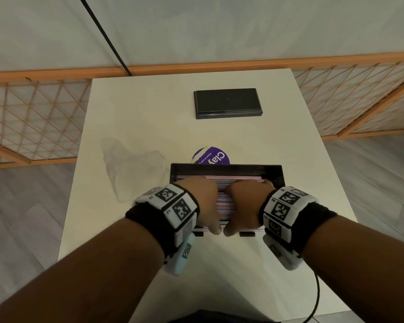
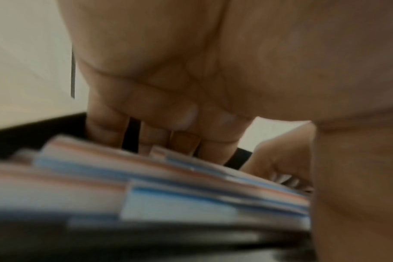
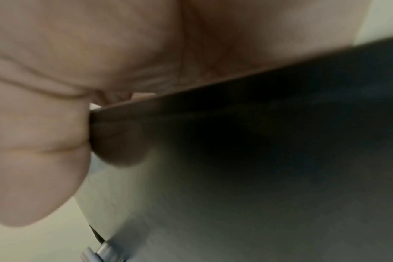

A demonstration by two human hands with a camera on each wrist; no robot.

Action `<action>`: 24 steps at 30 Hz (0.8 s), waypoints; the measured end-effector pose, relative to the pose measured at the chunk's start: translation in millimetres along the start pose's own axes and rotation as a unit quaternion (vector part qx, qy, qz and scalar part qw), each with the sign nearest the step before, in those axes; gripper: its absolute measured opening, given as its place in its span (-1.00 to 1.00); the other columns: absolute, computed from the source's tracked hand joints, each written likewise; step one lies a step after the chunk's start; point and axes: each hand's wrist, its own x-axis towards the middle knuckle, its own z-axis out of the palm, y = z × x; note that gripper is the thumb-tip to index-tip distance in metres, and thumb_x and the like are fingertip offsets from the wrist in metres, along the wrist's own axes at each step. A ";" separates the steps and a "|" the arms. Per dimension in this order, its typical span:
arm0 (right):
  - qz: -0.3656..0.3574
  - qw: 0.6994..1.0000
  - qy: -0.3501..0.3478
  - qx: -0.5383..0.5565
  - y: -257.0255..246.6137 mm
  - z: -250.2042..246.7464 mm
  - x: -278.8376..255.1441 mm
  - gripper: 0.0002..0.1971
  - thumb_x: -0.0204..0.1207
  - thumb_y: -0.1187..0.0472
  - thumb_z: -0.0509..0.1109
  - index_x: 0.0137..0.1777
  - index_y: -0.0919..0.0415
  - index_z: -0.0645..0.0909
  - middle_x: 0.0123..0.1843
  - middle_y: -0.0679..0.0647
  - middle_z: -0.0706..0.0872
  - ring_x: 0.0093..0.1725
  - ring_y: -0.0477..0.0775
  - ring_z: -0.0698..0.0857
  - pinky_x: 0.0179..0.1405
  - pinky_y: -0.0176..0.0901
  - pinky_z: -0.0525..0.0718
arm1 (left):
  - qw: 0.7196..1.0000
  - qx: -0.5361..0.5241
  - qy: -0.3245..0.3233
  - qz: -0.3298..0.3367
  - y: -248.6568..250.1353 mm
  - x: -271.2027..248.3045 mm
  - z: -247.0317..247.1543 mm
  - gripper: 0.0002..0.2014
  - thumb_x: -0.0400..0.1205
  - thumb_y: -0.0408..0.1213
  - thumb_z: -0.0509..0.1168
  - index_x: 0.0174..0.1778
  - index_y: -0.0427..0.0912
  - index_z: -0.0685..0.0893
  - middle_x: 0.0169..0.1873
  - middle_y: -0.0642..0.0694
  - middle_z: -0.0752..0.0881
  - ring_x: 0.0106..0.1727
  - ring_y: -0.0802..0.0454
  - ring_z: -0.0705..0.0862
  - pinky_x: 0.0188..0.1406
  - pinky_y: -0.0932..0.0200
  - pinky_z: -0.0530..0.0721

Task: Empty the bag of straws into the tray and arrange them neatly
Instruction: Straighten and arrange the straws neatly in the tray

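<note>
Both forearms reach in from the near edge, wrists strapped with marker-printed bands. Left hand point(image 1: 207, 203) and right hand point(image 1: 245, 206) lie side by side over the straws point(image 1: 224, 203), fingers laid down on the pile and thumbs at its near side; whether they clasp any straw or merely press cannot be told. From the left wrist view the fingers point(image 2: 162, 140) point down onto pink and blue striped straws point(image 2: 168, 195), which lie lengthwise in the black tray point(image 1: 275, 176) at the table's point(image 1: 126, 108) middle. Left of the tray rests the clear bag point(image 1: 131, 166). Just beyond the tray's far wall peeks a purple lid point(image 1: 211, 157). Farther off sits a black box point(image 1: 228, 103).
</note>
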 end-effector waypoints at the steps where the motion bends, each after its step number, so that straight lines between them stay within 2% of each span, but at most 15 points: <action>1: 0.005 1.000 -0.005 -0.007 0.2 -1.9 0.0 -0.31 0.06 -0.42 0.55 0.16 -0.11 0.62 0.09 -0.07 0.65 0.12 0.08 0.65 0.29 0.16 0.56 | 1.000 0.006 -0.007 0.000 0.9 -0.1 -1.6 -0.43 0.41 0.08 0.61 0.27 -0.04 0.63 0.08 -0.01 0.72 0.09 -0.01 0.73 0.11 0.04 0.75; 3: 0.011 1.000 -0.003 -0.018 0.8 -4.6 -0.8 -0.27 0.02 -0.45 0.55 0.15 -0.08 0.63 0.11 -0.03 0.60 0.13 0.12 0.61 0.28 0.18 0.55 | 1.000 0.014 -0.022 -0.003 2.4 0.1 -2.8 -0.43 0.44 0.07 0.59 0.31 -0.05 0.62 0.11 -0.02 0.74 0.11 -0.03 0.73 0.09 0.05 0.73; 8: 0.000 1.000 -0.003 -0.010 0.7 -3.2 -2.2 -0.39 0.09 -0.38 0.56 0.08 -0.09 0.62 -0.08 -0.15 0.73 0.03 0.04 0.69 0.24 0.15 0.54 | 0.999 -0.002 -0.039 -0.009 2.5 0.9 0.1 -0.41 0.48 0.05 0.57 0.38 -0.04 0.60 0.16 -0.03 0.74 0.16 -0.06 0.73 0.21 -0.01 0.73; 12: -0.003 1.000 -0.018 -0.004 -1.2 -3.7 -1.5 -0.36 0.15 -0.36 0.56 0.17 -0.04 0.64 -0.02 -0.08 0.76 0.03 0.06 0.71 0.19 0.08 0.64 | 0.999 -0.017 -0.029 -0.015 0.0 1.8 0.4 -0.39 0.43 0.08 0.60 0.34 -0.06 0.63 0.15 -0.04 0.74 0.13 -0.04 0.74 0.22 -0.03 0.76; 14: 0.000 1.000 -0.017 -0.002 -0.2 -1.7 -0.7 -0.34 0.14 -0.37 0.56 0.19 -0.03 0.64 0.01 -0.07 0.75 0.05 0.08 0.70 0.21 0.12 0.62 | 0.999 -0.021 -0.020 -0.017 -2.3 2.8 -0.1 -0.38 0.38 0.11 0.62 0.30 -0.06 0.66 0.14 -0.04 0.72 0.12 -0.05 0.74 0.21 -0.05 0.77; 19: 0.012 1.000 0.005 -0.013 1.2 1.6 -0.7 -0.38 0.09 -0.41 0.53 0.08 -0.08 0.62 0.00 -0.09 0.69 0.08 0.09 0.65 0.25 0.15 0.51 | 0.999 -0.028 -0.013 -0.017 -6.3 2.7 1.4 -0.44 0.38 0.10 0.63 0.22 -0.06 0.68 0.05 -0.03 0.75 0.06 -0.03 0.74 0.15 -0.01 0.77; 24: 0.013 1.000 0.001 0.004 2.8 2.0 -0.7 -0.37 0.07 -0.41 0.55 0.08 -0.09 0.63 0.00 -0.11 0.70 0.05 0.07 0.66 0.19 0.10 0.51 | 1.000 -0.014 -0.016 -0.012 -6.3 1.9 4.4 -0.42 0.40 0.07 0.61 0.27 -0.07 0.63 0.08 -0.02 0.74 0.09 -0.03 0.74 0.18 -0.03 0.77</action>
